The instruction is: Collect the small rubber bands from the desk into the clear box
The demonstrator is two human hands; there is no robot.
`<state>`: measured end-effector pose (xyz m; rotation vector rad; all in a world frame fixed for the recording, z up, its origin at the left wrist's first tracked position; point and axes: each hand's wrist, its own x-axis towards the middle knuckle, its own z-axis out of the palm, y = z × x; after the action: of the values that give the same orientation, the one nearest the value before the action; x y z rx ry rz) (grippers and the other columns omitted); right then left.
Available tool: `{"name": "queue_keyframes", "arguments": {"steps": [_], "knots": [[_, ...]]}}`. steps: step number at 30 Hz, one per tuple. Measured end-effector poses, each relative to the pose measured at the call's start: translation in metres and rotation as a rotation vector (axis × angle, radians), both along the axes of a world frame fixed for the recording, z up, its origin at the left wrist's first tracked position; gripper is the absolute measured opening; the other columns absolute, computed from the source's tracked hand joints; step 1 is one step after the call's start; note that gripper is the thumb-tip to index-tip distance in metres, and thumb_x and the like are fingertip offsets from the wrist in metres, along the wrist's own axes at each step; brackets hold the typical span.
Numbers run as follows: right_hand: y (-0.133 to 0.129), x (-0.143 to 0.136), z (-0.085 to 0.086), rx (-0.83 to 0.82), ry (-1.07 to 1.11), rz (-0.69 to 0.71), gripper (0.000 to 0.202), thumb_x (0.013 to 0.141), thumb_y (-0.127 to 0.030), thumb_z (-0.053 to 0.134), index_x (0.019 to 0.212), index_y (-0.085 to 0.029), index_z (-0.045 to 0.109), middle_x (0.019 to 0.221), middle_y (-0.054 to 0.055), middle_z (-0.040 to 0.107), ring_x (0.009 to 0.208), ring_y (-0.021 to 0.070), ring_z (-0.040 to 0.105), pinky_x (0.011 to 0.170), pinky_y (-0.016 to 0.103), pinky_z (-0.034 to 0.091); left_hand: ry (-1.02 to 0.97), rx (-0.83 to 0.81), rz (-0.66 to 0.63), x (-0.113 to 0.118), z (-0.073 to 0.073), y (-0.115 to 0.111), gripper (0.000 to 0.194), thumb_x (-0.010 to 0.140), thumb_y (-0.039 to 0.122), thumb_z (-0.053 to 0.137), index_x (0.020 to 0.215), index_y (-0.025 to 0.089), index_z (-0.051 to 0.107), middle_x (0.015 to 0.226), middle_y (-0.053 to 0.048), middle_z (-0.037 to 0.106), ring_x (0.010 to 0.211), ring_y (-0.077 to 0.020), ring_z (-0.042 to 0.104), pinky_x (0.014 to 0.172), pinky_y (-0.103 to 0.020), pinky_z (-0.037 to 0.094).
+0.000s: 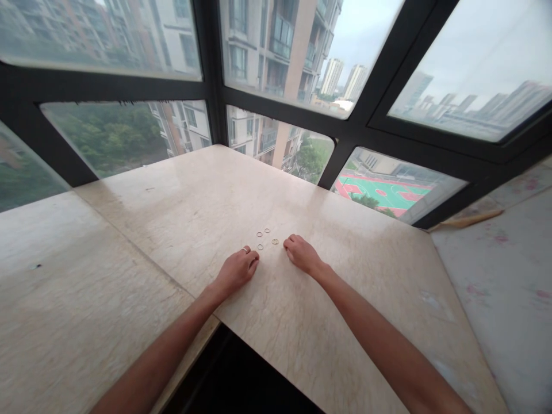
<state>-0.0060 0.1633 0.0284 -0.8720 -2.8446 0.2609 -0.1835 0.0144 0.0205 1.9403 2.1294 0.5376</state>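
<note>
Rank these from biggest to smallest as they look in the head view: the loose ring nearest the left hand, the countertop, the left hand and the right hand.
1. Countertop
2. Left hand and right hand: too alike to rank
3. Loose ring

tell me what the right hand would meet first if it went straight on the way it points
Probably the thin, seemingly overlapping rings just ahead of the right hand, though its height above the stone-look counter is unclear.

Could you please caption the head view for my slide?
Left hand and right hand beside small rings on a pale countertop.
</note>
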Motion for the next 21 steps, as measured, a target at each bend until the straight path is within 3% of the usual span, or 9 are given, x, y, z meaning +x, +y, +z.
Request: {"name": "queue_keyframes", "arguments": {"steps": [5,10,15,18,21], "knots": [[0.036,0.025,0.001,-0.027,0.086,-0.284,0.035,0.083,-0.007,0.048,0.118,-0.013,0.052,0.105,0.012,0.061,0.09,0.0193,0.059,0.078,0.028,0.044,0.021,-0.066,0.125,-0.005,-0.001,0.009,0.021,0.092,0.027,0.043,0.101,0.015,0.058,0.093,-0.009,0.062,0.08,-0.0218,0.062,0.071,-0.032,0.045],[0.05,0.037,-0.006,-0.094,0.151,-0.423,0.046,0.081,-0.009,0.05,0.127,-0.014,0.046,0.104,0.01,0.062,0.088,0.0176,0.06,0.078,0.027,0.045,0.018,-0.01,0.193,-0.006,0.0,0.013,0.034,0.09,0.028,0.049,0.12,0.014,0.051,0.115,-0.014,0.055,0.092,-0.0226,0.062,0.075,-0.031,0.046],[0.05,0.024,-0.009,-0.17,0.161,-0.346,0.035,0.08,-0.022,0.062,0.115,-0.017,0.06,0.102,0.01,0.062,0.096,0.0217,0.058,0.083,0.03,0.044,0.084,-0.02,0.208,0.006,-0.001,0.02,0.043,0.092,0.037,0.044,0.13,0.017,0.045,0.124,-0.014,0.051,0.091,-0.0241,0.063,0.069,-0.032,0.047],[0.053,0.007,-0.005,-0.254,0.167,-0.261,0.015,0.078,-0.013,0.061,0.09,-0.017,0.068,0.092,0.008,0.065,0.088,0.0195,0.061,0.078,0.028,0.045,0.113,0.025,0.183,0.011,-0.007,0.025,0.042,0.093,0.036,0.041,0.131,0.017,0.045,0.124,-0.013,0.053,0.094,-0.024,0.062,0.068,-0.032,0.047],[0.057,-0.004,-0.001,-0.366,0.195,-0.184,0.012,0.074,-0.008,0.063,0.08,-0.018,0.068,0.079,0.002,0.067,0.076,0.0152,0.065,0.07,0.023,0.048,0.117,0.076,0.169,0.01,-0.013,0.026,0.037,0.094,0.035,0.041,0.126,0.018,0.05,0.122,-0.011,0.055,0.093,-0.0227,0.062,0.068,-0.031,0.046]]}}
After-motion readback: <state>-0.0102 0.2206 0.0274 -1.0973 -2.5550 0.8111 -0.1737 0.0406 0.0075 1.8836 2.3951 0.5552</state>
